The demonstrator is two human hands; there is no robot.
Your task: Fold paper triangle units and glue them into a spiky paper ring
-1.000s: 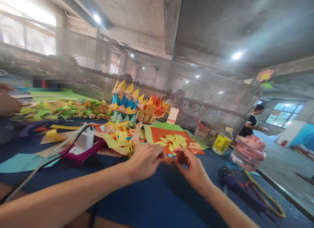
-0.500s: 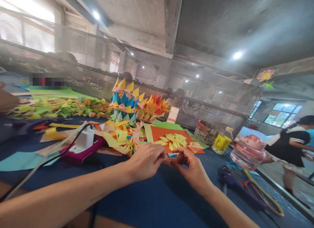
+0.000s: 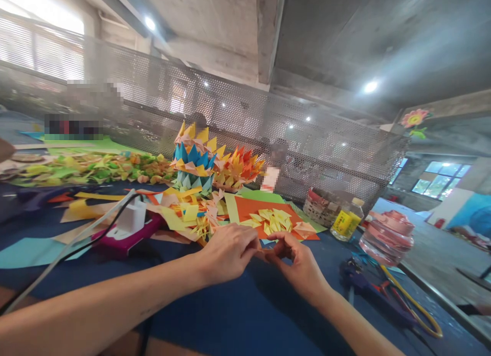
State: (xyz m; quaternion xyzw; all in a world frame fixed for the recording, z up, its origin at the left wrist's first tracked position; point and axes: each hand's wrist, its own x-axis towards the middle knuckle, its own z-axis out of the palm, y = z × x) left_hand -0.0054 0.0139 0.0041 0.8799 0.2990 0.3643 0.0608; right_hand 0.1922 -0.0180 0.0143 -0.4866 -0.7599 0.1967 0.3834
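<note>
Head view: both hands are held together just above the blue table cover (image 3: 230, 315), near its front edge. A small paper piece (image 3: 263, 253) is pinched between the fingertips of the left hand (image 3: 228, 253) and the right hand (image 3: 301, 266). Both grips are narrow and closed on it. The piece is mostly hidden by the fingers, so its fold cannot be made out. Holding it from two sides, low over the cover, appears to keep so small a piece steady.

Just beyond the hands, an orange sheet (image 3: 249, 207) is laid flat, and yellow folded units (image 3: 274, 220) are heaped on it, apparently kept within easy reach. Behind it, a spiked paper model (image 3: 195, 159) is stood upright. A white adapter (image 3: 132, 218) is set to the left, and a pink-lidded jar (image 3: 387, 238) and a yellow-labelled bottle (image 3: 347, 220) to the right.

The far edge of the table is closed off by a perforated metal screen (image 3: 268, 126). The room is roofed in bare concrete and lit by ceiling lamps.
</note>
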